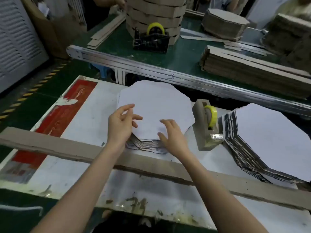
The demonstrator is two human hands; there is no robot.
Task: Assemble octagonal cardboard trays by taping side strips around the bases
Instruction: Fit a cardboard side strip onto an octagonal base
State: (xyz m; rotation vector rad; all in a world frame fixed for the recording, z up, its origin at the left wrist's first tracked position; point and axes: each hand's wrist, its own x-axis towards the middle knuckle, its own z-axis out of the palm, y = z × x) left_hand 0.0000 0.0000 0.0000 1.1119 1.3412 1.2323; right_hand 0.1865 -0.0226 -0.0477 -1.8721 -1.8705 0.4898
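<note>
We looked down at a white counter and went across it from the left; a long brown side strip lay flat across the near part, running under both forearms, not yet bent or taped to anything. Our left hand hovered over the near left edge of the top octagonal base, its fingers spread and loosely curled, pinching nothing that we could make out; that base sat on a low pile of bases. Our right hand rested at the near edge of the same base, fingers apart, gripping nothing. Just right of the pile stood a tape dispenser with a yellow roll; no tape had been pulled for this base. Further right lay a taller stack of bases. Beyond, on the green conveyor, finished trays stood stacked. We judged this tray barely begun: base being picked, strip wrapping and taping all left.
</note>
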